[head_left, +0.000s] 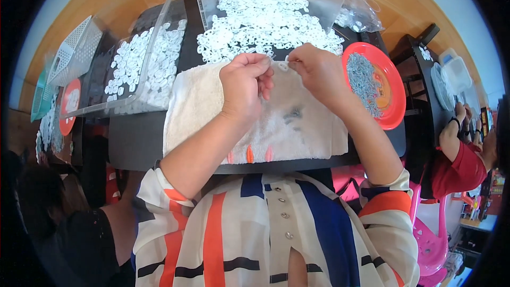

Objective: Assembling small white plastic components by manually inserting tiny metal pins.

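Observation:
My left hand (245, 79) is closed in a pinch above the towel's far edge, and what its fingertips hold is too small to make out. Facing it, my right hand (321, 72) pinches a small white plastic piece (283, 66) with a hole in it. The fingertips of both hands are close together. Under them a folded beige towel (199, 109) lies on the dark table, with dark smudges and orange-pink marks. Just beyond the hands spreads a heap of similar white pieces (265, 18). Right of my right hand, a red plate (394, 111) bears many small grey metal parts (361, 82).
A clear plastic bin (159, 37) with white pieces stands at left; another clear box (199, 0) backs the heap. A clear bag (361, 16) lies at far right. Baskets (77, 50) stand far left. Another person (459, 165) works at right; someone in dark clothes (85, 239) is at lower left.

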`<state>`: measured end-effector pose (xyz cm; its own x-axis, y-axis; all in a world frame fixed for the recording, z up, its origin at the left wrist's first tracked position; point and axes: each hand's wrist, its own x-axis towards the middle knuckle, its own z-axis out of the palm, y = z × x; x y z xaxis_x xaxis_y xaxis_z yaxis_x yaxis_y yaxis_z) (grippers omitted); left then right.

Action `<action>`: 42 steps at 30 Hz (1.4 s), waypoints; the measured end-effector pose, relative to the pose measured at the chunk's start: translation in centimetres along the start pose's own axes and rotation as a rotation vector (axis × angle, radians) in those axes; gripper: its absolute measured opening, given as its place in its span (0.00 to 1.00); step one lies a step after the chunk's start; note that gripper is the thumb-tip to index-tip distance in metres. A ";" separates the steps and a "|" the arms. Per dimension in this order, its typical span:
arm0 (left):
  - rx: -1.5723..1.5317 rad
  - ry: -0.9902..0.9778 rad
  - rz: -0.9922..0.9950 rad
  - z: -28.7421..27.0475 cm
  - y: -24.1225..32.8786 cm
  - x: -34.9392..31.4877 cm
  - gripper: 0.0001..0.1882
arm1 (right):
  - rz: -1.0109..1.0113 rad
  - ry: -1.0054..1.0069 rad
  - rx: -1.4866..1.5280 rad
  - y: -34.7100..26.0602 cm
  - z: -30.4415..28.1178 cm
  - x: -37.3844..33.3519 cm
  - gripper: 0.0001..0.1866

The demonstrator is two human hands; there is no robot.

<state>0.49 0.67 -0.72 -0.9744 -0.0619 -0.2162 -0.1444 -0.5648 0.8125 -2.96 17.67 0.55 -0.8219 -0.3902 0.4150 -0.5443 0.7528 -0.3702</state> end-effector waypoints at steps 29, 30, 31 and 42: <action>0.079 -0.099 0.129 1.2 1.1 -1.4 0.05 | 0.538 -0.071 1.129 -2.5 -2.8 0.1 0.04; 0.091 -0.108 0.150 1.2 1.1 -1.3 0.05 | 0.531 -0.057 1.138 -2.5 -2.7 0.0 0.05; 0.103 -0.118 0.172 1.2 1.1 -1.3 0.05 | 0.524 -0.043 1.146 -2.5 -2.6 -0.1 0.05; 0.216 -0.115 0.228 1.3 1.1 -1.3 0.03 | 0.507 -0.045 1.206 -2.6 -1.9 -0.6 0.05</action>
<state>1.36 1.17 1.11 -0.9971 -0.0666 0.0373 0.0588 -0.3583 0.9318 -0.69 16.93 2.82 -0.9707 -0.2402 -0.0086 0.0374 -0.1156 -0.9926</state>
